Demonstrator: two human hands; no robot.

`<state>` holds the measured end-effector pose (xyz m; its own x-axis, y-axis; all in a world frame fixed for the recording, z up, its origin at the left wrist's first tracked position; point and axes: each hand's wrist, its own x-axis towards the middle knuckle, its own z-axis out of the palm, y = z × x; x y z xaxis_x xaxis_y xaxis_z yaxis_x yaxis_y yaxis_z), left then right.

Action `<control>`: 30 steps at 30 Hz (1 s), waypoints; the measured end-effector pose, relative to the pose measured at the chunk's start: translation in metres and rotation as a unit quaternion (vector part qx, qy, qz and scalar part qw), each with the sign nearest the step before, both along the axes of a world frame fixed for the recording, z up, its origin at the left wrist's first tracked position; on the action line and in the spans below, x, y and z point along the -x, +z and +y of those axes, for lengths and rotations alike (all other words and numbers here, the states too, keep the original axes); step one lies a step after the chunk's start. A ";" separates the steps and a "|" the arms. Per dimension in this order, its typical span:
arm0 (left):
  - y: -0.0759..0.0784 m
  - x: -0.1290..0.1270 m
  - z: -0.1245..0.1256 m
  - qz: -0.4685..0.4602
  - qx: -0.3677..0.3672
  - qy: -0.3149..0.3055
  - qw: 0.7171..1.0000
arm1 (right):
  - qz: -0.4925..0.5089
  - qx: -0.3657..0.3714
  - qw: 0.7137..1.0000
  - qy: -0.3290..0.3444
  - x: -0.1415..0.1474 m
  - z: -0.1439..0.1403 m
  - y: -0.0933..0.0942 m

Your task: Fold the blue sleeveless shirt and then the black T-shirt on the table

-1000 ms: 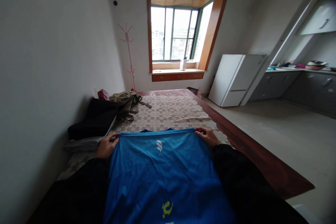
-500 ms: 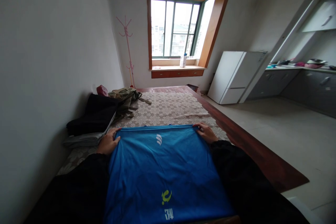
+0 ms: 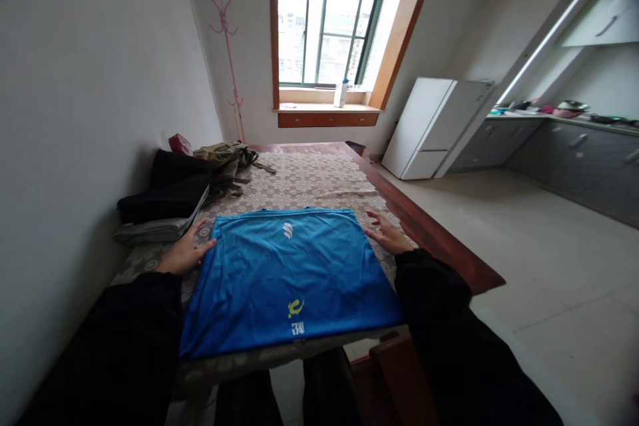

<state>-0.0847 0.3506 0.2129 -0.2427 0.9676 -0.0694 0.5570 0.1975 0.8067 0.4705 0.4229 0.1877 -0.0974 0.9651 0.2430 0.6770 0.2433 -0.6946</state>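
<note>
A blue shirt [image 3: 319, 273], folded into a wide panel, lies flat on the patterned tablecloth [image 3: 319, 176]. A white mark shows near its far edge, with a yellow-green logo and white lettering near its close edge. My left hand [image 3: 186, 251] is open at the shirt's left edge, its thumb at or just over the fabric. Beyond the shirt's right edge, my right hand [image 3: 388, 233] hovers open with fingers apart, holding nothing.
To the left, dark folded clothes [image 3: 164, 190] rest on grey ones [image 3: 150, 231], beside a camouflage bag [image 3: 224, 163]. The table's dark red wooden edge [image 3: 444, 246] runs along the right. A wooden stool or chair [image 3: 404, 373] stands below the near edge.
Both hands have let go of the shirt's far corners and spread apart. The shirt now lies flatter on the table. The view has tilted down.
</note>
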 end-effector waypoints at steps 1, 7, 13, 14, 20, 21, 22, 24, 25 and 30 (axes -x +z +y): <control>0.002 0.000 -0.020 -0.021 0.018 -0.017 0.999 | -0.003 -0.013 1.000 -0.021 -0.004 -0.029 -0.001; -0.004 -0.004 -0.141 -0.115 0.003 -0.013 0.993 | 0.004 -0.004 0.990 -0.143 -0.007 -0.189 -0.037; -0.012 -0.017 -0.188 -0.083 -0.034 0.008 0.996 | 0.056 0.061 0.975 -0.205 -0.007 -0.227 -0.058; -0.012 -0.019 -0.191 -0.077 -0.037 0.010 0.996 | 0.067 0.073 0.974 -0.203 -0.007 -0.227 -0.058; -0.011 -0.025 -0.197 -0.030 -0.063 0.018 0.997 | 0.177 0.126 0.961 -0.171 -0.001 -0.225 -0.057; -0.011 -0.026 -0.198 -0.019 -0.065 0.024 0.997 | 0.202 0.139 0.955 -0.166 0.000 -0.225 -0.057; -0.011 -0.026 -0.198 -0.007 -0.066 0.029 0.997 | 0.227 0.150 0.949 -0.161 0.001 -0.224 -0.057; -0.011 -0.026 -0.200 0.022 -0.064 0.039 0.997 | 0.266 0.161 0.937 -0.156 0.001 -0.222 -0.057; -0.011 -0.026 -0.201 0.038 -0.061 0.043 0.996 | 0.282 0.161 0.933 -0.157 0.000 -0.222 -0.057; -0.013 -0.026 -0.212 0.072 -0.058 0.072 0.993 | 0.346 0.151 0.913 -0.155 -0.009 -0.222 -0.059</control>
